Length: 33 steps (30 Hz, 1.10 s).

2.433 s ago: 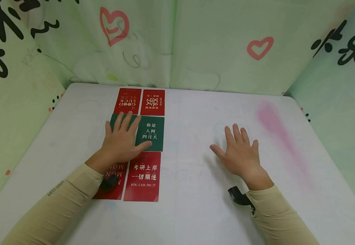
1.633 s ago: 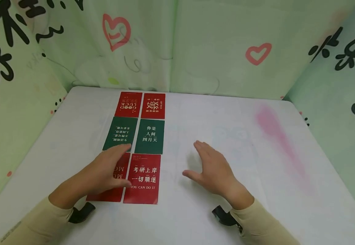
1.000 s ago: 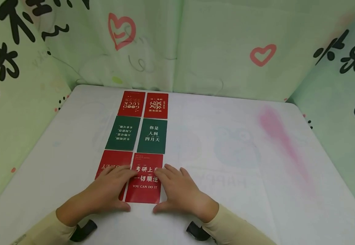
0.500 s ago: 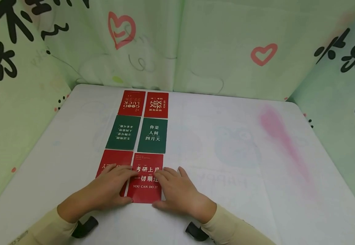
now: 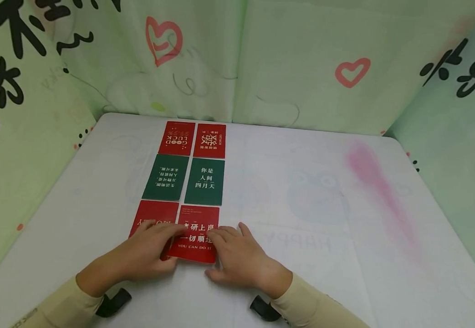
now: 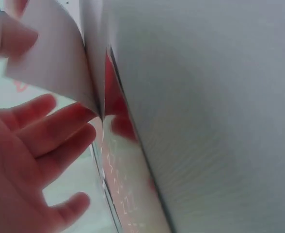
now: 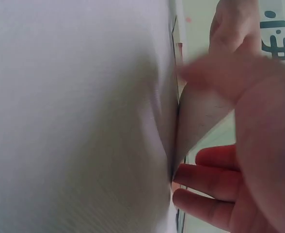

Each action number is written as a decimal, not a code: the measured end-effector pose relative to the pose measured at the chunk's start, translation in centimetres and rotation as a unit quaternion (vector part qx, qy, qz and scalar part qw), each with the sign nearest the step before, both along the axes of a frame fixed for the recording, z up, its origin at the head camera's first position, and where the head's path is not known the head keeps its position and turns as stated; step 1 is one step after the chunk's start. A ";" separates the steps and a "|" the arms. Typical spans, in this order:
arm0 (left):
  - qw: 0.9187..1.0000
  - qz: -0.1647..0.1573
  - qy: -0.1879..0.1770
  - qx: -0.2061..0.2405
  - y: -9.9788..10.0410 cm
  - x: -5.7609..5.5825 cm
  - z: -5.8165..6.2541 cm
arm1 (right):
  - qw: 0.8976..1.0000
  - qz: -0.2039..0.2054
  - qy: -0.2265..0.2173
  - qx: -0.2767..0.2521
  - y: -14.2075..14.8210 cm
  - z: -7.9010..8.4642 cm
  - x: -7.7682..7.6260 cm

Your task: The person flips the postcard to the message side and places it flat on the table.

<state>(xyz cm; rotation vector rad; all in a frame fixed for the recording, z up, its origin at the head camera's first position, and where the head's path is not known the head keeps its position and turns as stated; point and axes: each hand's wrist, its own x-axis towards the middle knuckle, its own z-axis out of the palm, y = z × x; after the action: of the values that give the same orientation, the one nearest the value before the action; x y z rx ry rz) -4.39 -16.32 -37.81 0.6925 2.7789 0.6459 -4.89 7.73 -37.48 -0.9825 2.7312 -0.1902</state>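
My left hand (image 5: pixel 145 253) pinches the near left corner of a red greeting card (image 5: pixel 198 223) printed "YOU CAN DO IT". That near edge is raised and bent up, while the far end lies on the table. The card's pale underside (image 6: pixel 55 58) shows in the left wrist view, beside my left thumb. At the card's right edge, the fingertips of my right hand (image 5: pixel 245 257) touch it; the right thumb is apart from it. Another red card (image 5: pixel 157 212) lies to the left, partly covered by my left hand.
Beyond lie two green cards, one with mirrored text (image 5: pixel 165 177) and one upright (image 5: pixel 203 181). Farther back are two red cards, "GOOD LUCK" (image 5: pixel 176 138) and a large-character one (image 5: pixel 209 141). The white table (image 5: pixel 303 205) carries a pink stain; printed green cloth (image 5: pixel 286 59) surrounds it.
My left hand came back off the green card and my right hand moved left, both to the near right red card. Its near edge has now risen off the table.
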 end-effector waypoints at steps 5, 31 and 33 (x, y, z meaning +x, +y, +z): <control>1.000 0.002 0.011 0.017 0.0 -0.2 0.3 | 0.999 -0.004 0.045 -0.002 0.1 -0.1 -0.3; 0.959 0.081 0.191 0.192 0.3 -0.3 1.0 | 0.909 -0.034 0.154 -0.386 1.2 -1.0 -1.1; 0.961 0.077 0.188 0.187 0.3 -0.5 0.8 | 0.911 -0.039 0.147 -0.384 1.1 -0.9 -1.1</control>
<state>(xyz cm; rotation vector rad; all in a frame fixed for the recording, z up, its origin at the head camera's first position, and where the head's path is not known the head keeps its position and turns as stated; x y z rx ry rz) -4.89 -16.01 -37.05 0.7376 3.1132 1.2108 -5.96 8.87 -38.41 -1.1351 3.0034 -1.3101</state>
